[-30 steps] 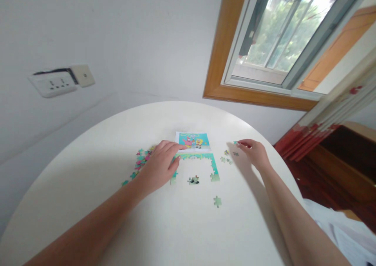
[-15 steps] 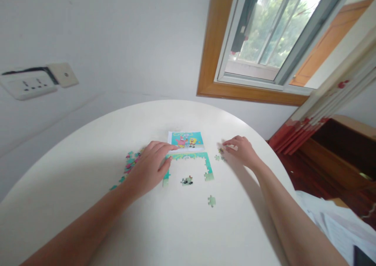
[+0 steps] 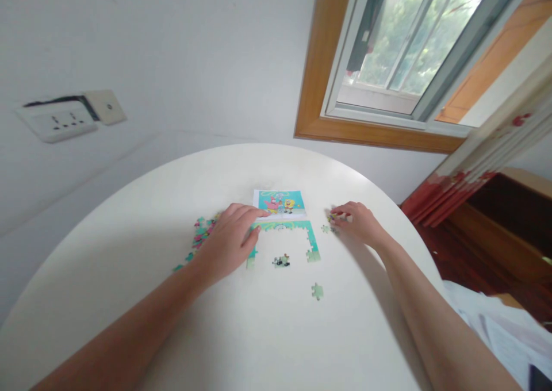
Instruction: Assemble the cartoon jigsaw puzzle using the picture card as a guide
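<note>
A round white counter (image 3: pixel 267 333) is standing by the wall (image 3: pixel 207 63). Over it the left hand (image 3: pixel 235 236) is spreading palm down, its grip loosely parted. The right hand (image 3: pixel 356 223) is curling its fingers at the right. An unfinished puzzle border (image 3: pixel 288 225) is lying mid-counter, partly hidden by the left hand; a printed sheet (image 3: pixel 280 202) is lying just beyond it. A heap of loose pieces (image 3: pixel 200 234) is lying left of that hand. A smaller cluster (image 3: pixel 325 228) is lying at the right hand's fingers, and whether that grip is pinching one, the view is not showing. A small section (image 3: pixel 281 260) is sitting between the border's lower ends, and a single green piece (image 3: pixel 317 291) is lying nearer
</note>
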A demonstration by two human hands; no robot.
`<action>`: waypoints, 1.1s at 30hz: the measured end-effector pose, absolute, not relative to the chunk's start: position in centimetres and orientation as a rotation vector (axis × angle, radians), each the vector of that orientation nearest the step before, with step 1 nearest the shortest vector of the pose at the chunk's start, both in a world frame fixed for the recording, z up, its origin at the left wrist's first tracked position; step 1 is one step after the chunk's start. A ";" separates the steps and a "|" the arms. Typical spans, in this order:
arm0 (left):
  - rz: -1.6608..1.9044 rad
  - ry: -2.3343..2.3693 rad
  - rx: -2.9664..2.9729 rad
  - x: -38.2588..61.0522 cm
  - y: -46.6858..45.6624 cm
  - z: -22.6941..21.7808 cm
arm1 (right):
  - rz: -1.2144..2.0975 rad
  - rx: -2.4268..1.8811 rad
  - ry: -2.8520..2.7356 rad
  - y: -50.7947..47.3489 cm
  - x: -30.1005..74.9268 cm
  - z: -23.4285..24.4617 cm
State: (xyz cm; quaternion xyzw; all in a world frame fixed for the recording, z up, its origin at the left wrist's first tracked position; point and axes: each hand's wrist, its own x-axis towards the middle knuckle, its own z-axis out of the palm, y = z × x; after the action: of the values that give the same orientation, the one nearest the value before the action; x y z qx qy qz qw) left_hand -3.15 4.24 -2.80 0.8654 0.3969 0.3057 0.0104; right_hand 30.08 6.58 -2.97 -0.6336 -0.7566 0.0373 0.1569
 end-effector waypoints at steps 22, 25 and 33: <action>0.940 1.218 2.721 -3.0 4.1 -2.9 | 0.428 -1.632 -2.002 6.4 30.1 -3.2; 0.946 1.217 2.721 -3.0 4.0 -2.7 | 0.583 -1.589 -1.921 6.2 30.0 -2.7; 0.928 1.208 2.676 -2.5 3.5 -2.3 | 1.143 -1.281 -1.650 4.4 26.3 -0.3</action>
State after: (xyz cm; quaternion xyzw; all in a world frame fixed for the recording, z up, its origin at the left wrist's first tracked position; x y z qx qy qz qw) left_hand -2.51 3.46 -2.26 0.8687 0.3921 0.3012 0.0315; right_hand 26.25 4.37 -0.31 -0.4994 -0.6435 0.4457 0.3713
